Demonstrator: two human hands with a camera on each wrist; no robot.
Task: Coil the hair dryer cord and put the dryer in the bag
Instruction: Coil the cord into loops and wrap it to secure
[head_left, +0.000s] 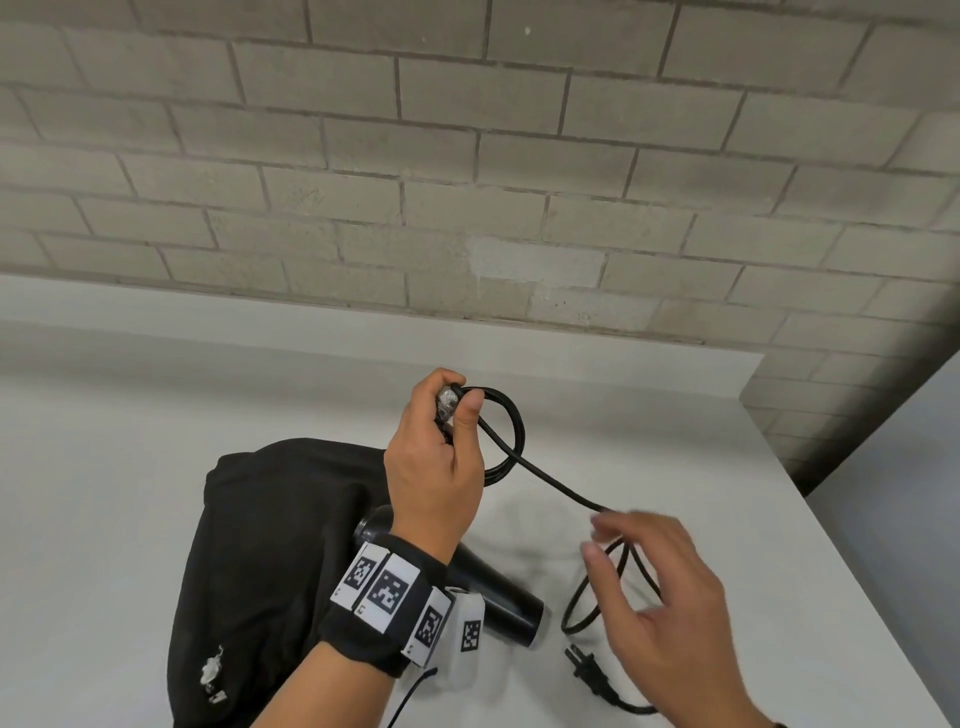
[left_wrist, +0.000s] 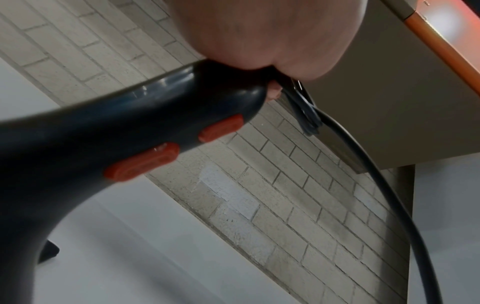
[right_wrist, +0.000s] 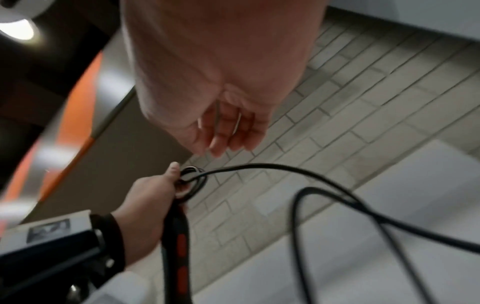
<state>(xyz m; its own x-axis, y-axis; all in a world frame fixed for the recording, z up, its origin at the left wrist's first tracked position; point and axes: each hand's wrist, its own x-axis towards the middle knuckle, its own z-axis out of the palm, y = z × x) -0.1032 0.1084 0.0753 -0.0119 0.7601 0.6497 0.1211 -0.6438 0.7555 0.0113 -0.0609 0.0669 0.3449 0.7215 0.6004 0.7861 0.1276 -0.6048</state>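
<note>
My left hand (head_left: 441, 457) grips the end of the black hair dryer's (head_left: 493, 592) handle (left_wrist: 130, 133), which has two orange buttons. The same hand pinches a small coil of cord (head_left: 506, 436) against the handle end. From the coil the loose cord (head_left: 550, 478) runs down right to a loop on the table and ends in the plug (head_left: 589, 673). My right hand (head_left: 660, 587) hovers over that loop with relaxed fingers (right_wrist: 221, 127) and holds nothing. The black bag (head_left: 260, 545) lies crumpled at the left, under the dryer's barrel.
All of this sits on a white table (head_left: 156, 415) that ends at a grey brick wall (head_left: 467, 156). The table's right edge (head_left: 831, 519) runs close beside my right hand.
</note>
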